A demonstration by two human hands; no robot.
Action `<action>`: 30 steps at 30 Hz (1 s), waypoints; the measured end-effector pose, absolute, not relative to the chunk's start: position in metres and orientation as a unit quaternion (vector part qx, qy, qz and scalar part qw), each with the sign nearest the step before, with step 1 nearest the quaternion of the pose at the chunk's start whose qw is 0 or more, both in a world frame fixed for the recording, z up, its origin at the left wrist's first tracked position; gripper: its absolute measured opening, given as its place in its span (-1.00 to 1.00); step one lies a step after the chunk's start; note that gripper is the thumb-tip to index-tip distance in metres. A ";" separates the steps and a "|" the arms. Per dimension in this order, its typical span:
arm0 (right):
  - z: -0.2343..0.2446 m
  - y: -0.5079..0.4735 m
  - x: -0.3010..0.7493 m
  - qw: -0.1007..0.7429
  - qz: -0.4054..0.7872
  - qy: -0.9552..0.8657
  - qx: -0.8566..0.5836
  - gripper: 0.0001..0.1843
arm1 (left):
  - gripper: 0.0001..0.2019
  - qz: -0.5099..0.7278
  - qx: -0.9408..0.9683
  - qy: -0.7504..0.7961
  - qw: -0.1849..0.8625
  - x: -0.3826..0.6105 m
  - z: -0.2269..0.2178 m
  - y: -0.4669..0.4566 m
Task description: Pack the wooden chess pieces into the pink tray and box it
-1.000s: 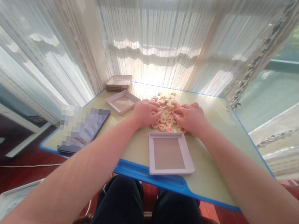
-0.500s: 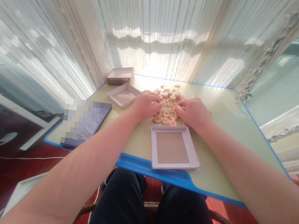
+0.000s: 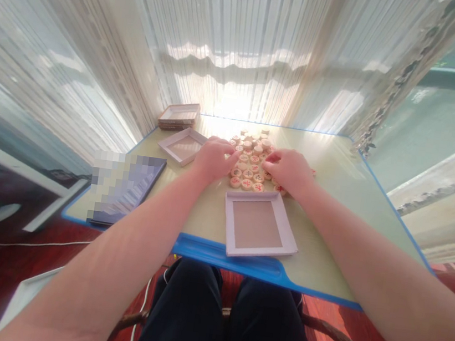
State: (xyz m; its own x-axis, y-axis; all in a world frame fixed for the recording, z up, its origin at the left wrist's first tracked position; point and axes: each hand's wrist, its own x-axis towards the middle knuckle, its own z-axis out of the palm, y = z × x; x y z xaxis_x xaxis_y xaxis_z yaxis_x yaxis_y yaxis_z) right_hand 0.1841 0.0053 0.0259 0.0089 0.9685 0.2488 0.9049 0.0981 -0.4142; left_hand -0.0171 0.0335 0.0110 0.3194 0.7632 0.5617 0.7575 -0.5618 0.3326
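Several round wooden chess pieces [image 3: 248, 169] with red and dark characters lie in a pile on the pale table [image 3: 331, 206]. My left hand [image 3: 212, 158] rests palm down against the pile's left side, fingers curled onto the pieces. On the pile's right side my right hand [image 3: 290, 170] lies the same way, its fingers bent over the pieces. Whether either hand grips a piece is hidden. A shallow white box tray [image 3: 259, 229] sits empty just in front of the pile, near the table's front edge.
A second white tray [image 3: 183, 146] lies to the left of the pile, with a stack of trays [image 3: 179, 115] behind it. A dark flat board [image 3: 133, 189] lies at the table's left edge. Sheer curtains [image 3: 242, 55] hang behind the table. My legs show below the blue rim.
Both hands have stayed on the pile, pressing in a little from each side. The view has shifted slightly as my head moved.
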 end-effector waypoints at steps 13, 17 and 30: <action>0.025 0.006 0.178 0.300 0.059 -0.727 -0.615 -0.74 | -0.77 0.297 0.850 0.433 0.041 -0.011 0.015 0.027; 0.029 0.002 0.177 0.267 0.025 -0.755 -0.598 -0.75 | -0.80 0.278 0.860 0.426 0.036 -0.011 0.015 0.025; 0.026 0.009 0.198 0.239 -0.006 -0.760 -0.605 -0.67 | -0.78 0.257 0.888 0.378 0.041 -0.008 0.019 0.020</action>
